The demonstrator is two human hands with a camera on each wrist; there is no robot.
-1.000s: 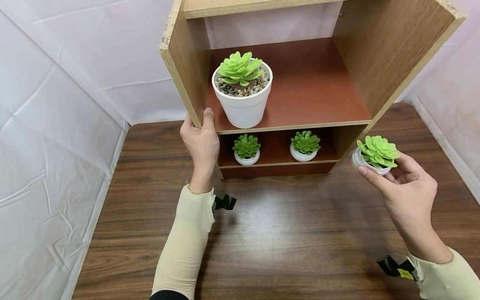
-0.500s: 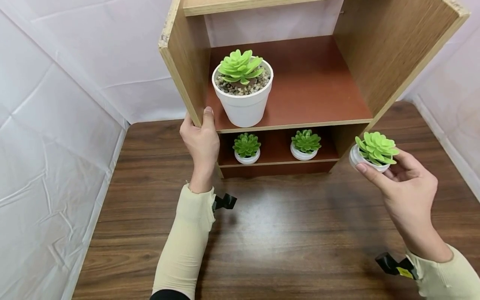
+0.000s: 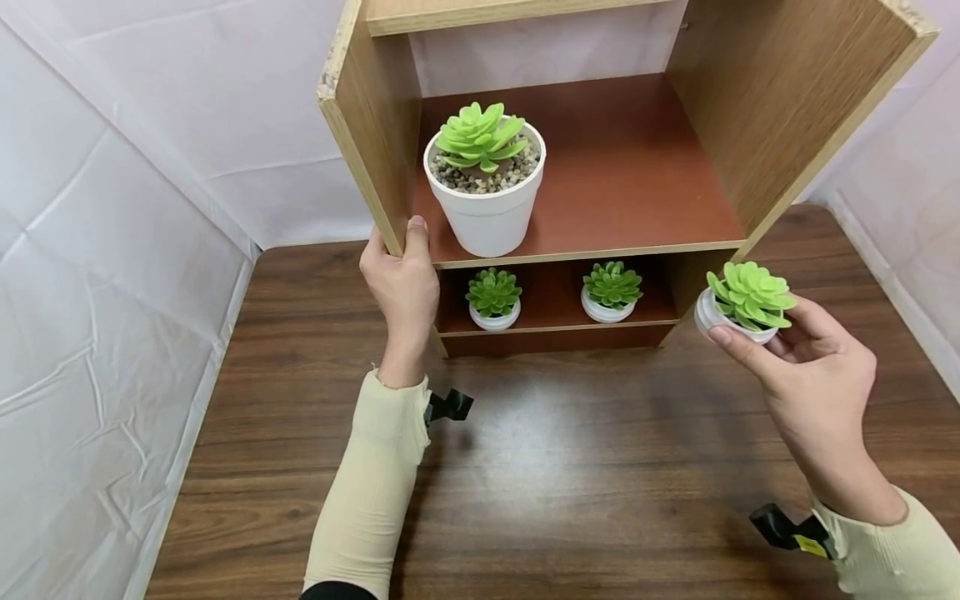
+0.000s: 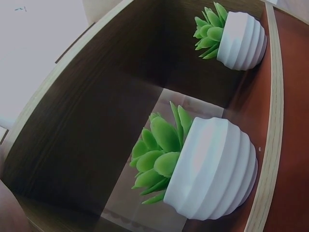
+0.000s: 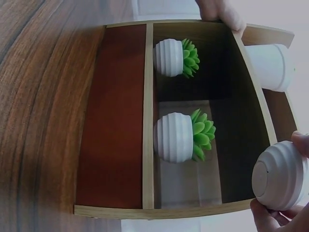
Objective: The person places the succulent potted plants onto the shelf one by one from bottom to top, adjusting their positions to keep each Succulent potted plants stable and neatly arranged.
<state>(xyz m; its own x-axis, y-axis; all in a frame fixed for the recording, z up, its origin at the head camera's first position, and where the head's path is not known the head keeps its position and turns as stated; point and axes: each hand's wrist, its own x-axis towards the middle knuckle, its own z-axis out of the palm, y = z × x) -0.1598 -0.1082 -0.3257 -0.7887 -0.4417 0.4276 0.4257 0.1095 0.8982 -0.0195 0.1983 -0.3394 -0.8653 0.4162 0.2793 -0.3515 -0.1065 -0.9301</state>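
My left hand (image 3: 403, 279) grips the left side panel of a wooden shelf unit (image 3: 577, 250), thumb on the inner face. Off the unit's right side, my right hand (image 3: 825, 375) holds a small potted succulent (image 3: 750, 296) in the air, tilted, by its ribbed white pot (image 5: 279, 176). Two more small succulents stand on the bottom shelf, the left one (image 3: 493, 298) near my left hand and the right one (image 3: 611, 292) farther along. One shelf higher, a larger succulent in a smooth white pot (image 3: 486, 187) with pebbles stands at the left.
The unit stands on a dark wood-grain table (image 3: 540, 467). Another shelf board (image 3: 510, 12) crosses the top of the head view. White sheeting (image 3: 112, 292) hangs at the left and behind, and another white wall (image 3: 900, 208) rises at the right.
My right hand has shifted the held succulent slightly left and upward, closer to the unit's right side panel. The left hand keeps its place on the left panel.
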